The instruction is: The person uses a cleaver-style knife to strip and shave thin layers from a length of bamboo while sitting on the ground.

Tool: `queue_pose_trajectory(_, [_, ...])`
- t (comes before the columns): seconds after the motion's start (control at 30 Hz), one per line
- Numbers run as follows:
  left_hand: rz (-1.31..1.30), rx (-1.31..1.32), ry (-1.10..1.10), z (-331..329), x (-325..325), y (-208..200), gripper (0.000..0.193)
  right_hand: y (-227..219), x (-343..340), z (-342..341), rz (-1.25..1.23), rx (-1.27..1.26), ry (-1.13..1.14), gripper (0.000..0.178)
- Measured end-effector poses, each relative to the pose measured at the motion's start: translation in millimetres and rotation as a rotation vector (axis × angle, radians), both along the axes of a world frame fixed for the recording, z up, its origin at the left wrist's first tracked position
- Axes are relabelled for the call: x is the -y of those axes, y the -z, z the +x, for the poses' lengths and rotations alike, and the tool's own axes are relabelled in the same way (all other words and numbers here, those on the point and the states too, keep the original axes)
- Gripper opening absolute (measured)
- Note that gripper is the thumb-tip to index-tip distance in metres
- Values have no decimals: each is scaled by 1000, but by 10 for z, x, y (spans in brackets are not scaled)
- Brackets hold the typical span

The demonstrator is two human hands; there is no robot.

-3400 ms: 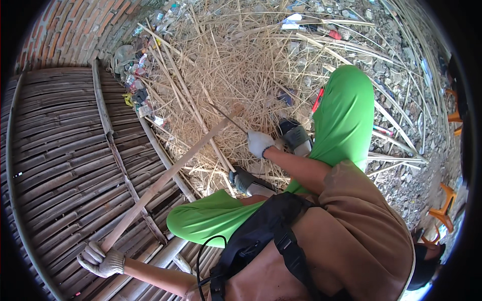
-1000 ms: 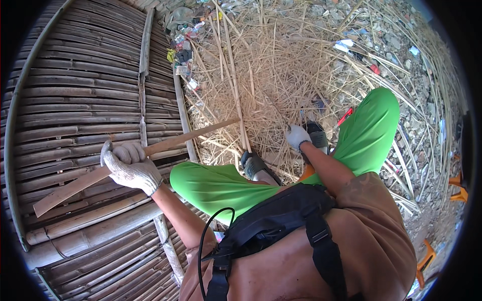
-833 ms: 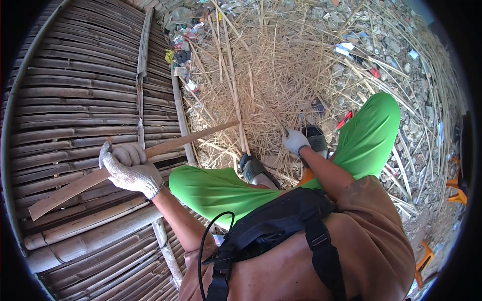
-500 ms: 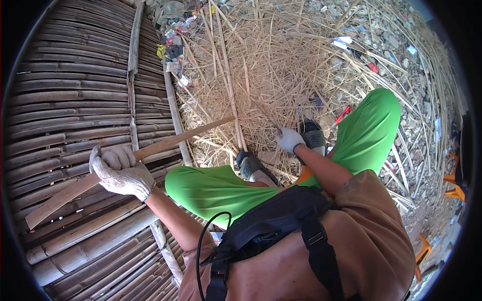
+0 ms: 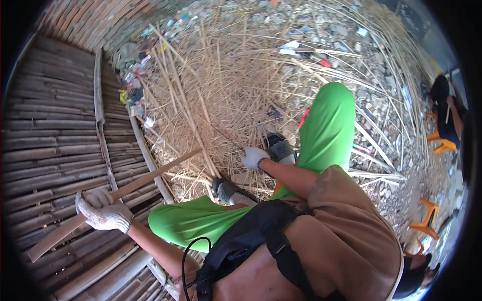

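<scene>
My left hand [image 5: 104,211], in a white knit glove, is closed around a long flat bamboo slat [image 5: 154,173]. The slat slants from the lower left up toward the straw, over the edge of a bamboo platform. Between my shoes, my gloved right hand [image 5: 255,158] is closed on a thin, dark, blade-like tool [image 5: 230,137] that points up and left over the straw [image 5: 236,100]. The tool's handle is hidden in the glove, and its exact kind is hard to make out. Slat and tool are apart.
The bamboo-pole platform [image 5: 55,133] fills the left side. Loose bamboo sticks [image 5: 185,108] and litter lie over stony ground. A red object [image 5: 304,118] is beside my right knee. Orange stools [image 5: 427,219] and other people [image 5: 444,110] are at the right, a brick wall [image 5: 95,22] far left.
The view has swung up and to the right, so the brick wall and people at the right now show more. Both hands keep their grips; the slat stays at nearly the same slant.
</scene>
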State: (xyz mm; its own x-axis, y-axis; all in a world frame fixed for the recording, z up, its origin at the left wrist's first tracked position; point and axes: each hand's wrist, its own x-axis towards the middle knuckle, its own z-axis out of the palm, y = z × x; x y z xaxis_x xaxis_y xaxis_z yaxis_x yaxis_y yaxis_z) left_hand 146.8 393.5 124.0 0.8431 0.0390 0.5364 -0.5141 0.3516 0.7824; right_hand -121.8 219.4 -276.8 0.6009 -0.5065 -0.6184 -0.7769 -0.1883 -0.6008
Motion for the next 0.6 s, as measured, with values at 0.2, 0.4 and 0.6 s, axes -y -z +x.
queue_pose_trajectory(0.2, [11,51,78,-267,161,-88,19,-195,20,-12,57,124,98,53])
queue_pose_trajectory(0.4, [89,139,218,-530,178,-329,17,-536,-23,-281,931,416,719,26])
queue_pose_trajectory(0.6, [57,332,135,-684,19,-1297,62,-949,-201,-886,878,474,809,26])
